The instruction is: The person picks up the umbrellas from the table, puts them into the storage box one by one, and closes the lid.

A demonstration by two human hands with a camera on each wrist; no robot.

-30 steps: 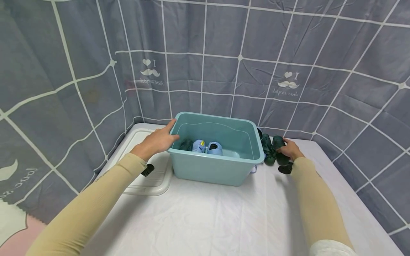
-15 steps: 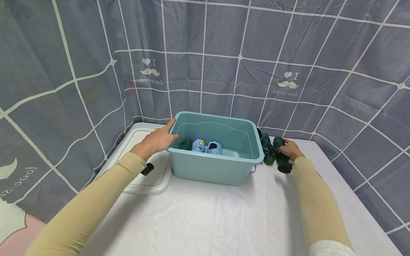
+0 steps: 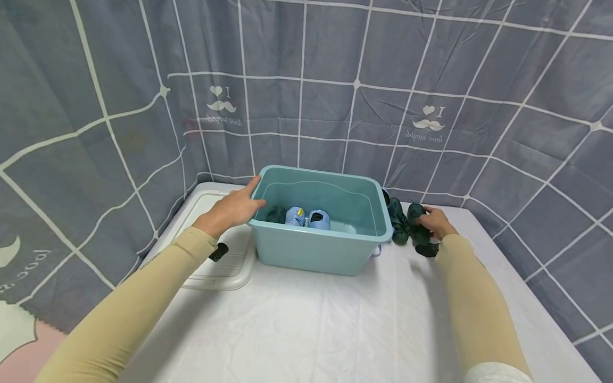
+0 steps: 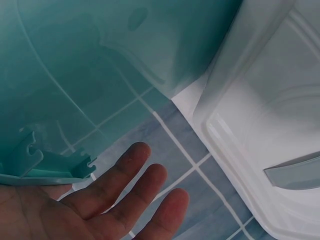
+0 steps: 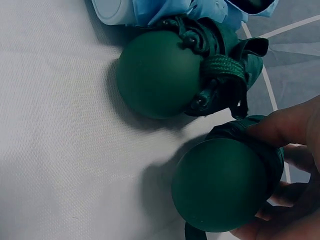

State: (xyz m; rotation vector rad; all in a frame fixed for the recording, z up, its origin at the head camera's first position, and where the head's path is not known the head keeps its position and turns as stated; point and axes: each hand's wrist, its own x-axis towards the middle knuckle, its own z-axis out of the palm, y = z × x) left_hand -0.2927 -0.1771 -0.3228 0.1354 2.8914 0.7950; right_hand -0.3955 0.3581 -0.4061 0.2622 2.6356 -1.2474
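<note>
Green umbrella (image 5: 220, 185) has another umbrella (image 5: 157, 75) between it and tub (image 3: 311, 250).

White-clothed bench (image 3: 306, 324), lower middle of the frame. Directly on it: teal bin (image 3: 306, 251) at centre, white lid (image 3: 227, 271) left of centre, dark green folded umbrella (image 3: 398, 221) right of centre, light-blue umbrella (image 5: 167, 11) beside that.

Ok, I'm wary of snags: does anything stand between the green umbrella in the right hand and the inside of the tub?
Yes: another green umbrella lies between the held umbrella and the tub, with a light-blue one beyond it, then the tub's right wall.
</note>
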